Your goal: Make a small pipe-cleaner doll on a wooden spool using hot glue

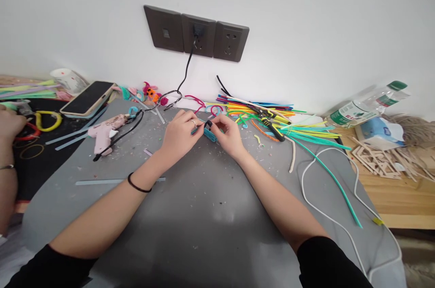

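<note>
My left hand point(181, 133) and my right hand point(229, 137) meet above the grey mat, both with their fingers closed in a pinch. Between them is a small blue-and-black pipe cleaner piece point(211, 135). The fingertips of both hands cover parts of it, so its full shape is hidden. Loose fluff and snippets lie on the mat around it. Just beyond my right hand, a pair of yellow-and-black pliers point(272, 125) rests on a pile of coloured pipe cleaners point(314, 133).
On the left lie a pink glue gun point(105, 134), a phone point(89, 99) and a glue stick point(102, 182). Another person's hand point(10, 124) is at the left edge. A white cable point(306, 192), a plastic bottle point(365, 109) and wooden pieces point(377, 158) are on the right.
</note>
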Tool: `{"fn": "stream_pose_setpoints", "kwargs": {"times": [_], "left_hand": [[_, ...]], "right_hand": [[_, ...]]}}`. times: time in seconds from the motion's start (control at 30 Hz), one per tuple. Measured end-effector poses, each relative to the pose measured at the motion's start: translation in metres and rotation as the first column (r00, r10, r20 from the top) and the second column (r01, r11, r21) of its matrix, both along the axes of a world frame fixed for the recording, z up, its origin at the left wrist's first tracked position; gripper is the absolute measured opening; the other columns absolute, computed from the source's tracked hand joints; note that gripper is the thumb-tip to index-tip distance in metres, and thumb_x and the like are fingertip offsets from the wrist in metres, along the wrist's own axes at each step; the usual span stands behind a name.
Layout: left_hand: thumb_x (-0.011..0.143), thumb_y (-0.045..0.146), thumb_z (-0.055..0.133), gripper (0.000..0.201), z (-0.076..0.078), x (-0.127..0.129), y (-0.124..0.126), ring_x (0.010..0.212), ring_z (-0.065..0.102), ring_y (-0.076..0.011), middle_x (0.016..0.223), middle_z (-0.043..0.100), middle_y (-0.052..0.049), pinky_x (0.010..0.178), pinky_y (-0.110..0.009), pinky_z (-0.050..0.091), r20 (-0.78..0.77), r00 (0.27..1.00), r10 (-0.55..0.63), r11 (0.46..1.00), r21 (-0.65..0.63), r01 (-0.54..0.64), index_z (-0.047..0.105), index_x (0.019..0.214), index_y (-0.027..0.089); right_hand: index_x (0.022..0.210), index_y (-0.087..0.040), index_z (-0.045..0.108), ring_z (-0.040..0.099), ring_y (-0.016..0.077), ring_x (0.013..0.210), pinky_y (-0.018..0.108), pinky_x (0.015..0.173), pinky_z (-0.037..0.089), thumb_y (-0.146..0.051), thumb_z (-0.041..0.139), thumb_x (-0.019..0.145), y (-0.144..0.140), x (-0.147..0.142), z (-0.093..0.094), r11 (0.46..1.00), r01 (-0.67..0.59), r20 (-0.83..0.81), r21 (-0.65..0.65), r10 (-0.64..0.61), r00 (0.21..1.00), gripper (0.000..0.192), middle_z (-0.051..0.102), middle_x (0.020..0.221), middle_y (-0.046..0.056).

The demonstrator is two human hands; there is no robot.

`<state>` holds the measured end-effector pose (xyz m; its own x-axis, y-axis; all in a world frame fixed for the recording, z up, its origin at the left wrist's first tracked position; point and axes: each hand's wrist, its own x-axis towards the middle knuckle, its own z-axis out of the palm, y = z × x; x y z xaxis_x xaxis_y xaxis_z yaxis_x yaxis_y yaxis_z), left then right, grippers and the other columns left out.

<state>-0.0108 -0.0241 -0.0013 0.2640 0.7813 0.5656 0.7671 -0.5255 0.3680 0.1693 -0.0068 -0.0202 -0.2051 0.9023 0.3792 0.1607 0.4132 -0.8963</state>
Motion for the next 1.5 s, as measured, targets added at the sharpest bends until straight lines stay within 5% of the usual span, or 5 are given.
{"fn": "stream_pose_setpoints", "kwargs": {"times": [0.33,0.53,0.77,1.1,1.5], "left_hand": [[0.096,0.028,0.056,0.022,0.000,0.006,-0.005,0.063,0.058,-0.0128,0.084,0.068,-0.003,0.062,-0.027,0.049,0.271,0.962,0.003,0.992,-0.125,0.032,0.075,0.089,0.021],[0.101,0.029,0.053,0.025,0.001,-0.003,0.001,0.076,0.066,-0.0162,0.095,0.072,-0.005,0.072,-0.029,0.053,0.141,0.989,0.035,0.998,-0.063,-0.026,0.077,0.100,0.022],[0.106,0.027,0.046,0.031,-0.002,-0.003,0.001,0.091,0.065,-0.0227,0.093,0.071,-0.008,0.081,-0.034,0.051,-0.080,0.996,0.032,0.998,0.061,-0.027,0.076,0.099,0.022],[0.105,0.021,0.048,0.027,0.000,-0.009,0.002,0.092,0.059,-0.0249,0.095,0.068,-0.010,0.073,-0.033,0.044,-0.219,0.975,0.043,0.999,0.016,-0.041,0.074,0.096,0.020],[0.102,0.025,0.050,0.030,-0.006,-0.008,0.005,0.080,0.067,-0.0185,0.094,0.073,-0.007,0.075,-0.029,0.052,0.041,0.999,-0.015,0.999,-0.048,0.017,0.080,0.098,0.020]], "right_hand": [[0.084,-0.023,0.064,0.059,0.0164,0.075,0.031,0.073,0.051,-0.046,0.062,0.096,-0.006,-0.005,0.000,0.997,0.063,-0.044,0.043,-0.062,0.997,0.027,0.065,0.081,0.002],[0.105,-0.025,0.065,0.067,0.0184,0.085,0.032,0.075,0.057,-0.057,0.064,0.093,0.004,-0.003,-0.008,0.997,0.023,-0.178,-0.079,-0.036,0.983,0.035,0.071,0.095,0.004],[0.097,-0.024,0.069,0.069,0.0192,0.088,0.034,0.082,0.058,-0.030,0.061,0.093,0.000,-0.001,-0.004,0.993,0.076,0.009,0.093,-0.077,0.997,0.011,0.073,0.096,0.006],[0.090,-0.023,0.067,0.065,0.0167,0.076,0.032,0.073,0.055,-0.022,0.058,0.091,-0.001,-0.001,-0.004,0.975,0.062,0.135,0.214,-0.093,0.987,0.009,0.068,0.087,0.004],[0.087,-0.022,0.069,0.064,0.0154,0.077,0.029,0.072,0.055,-0.024,0.061,0.091,0.001,0.000,-0.004,0.986,0.053,0.058,0.161,-0.063,0.996,0.009,0.068,0.084,0.002]]}}
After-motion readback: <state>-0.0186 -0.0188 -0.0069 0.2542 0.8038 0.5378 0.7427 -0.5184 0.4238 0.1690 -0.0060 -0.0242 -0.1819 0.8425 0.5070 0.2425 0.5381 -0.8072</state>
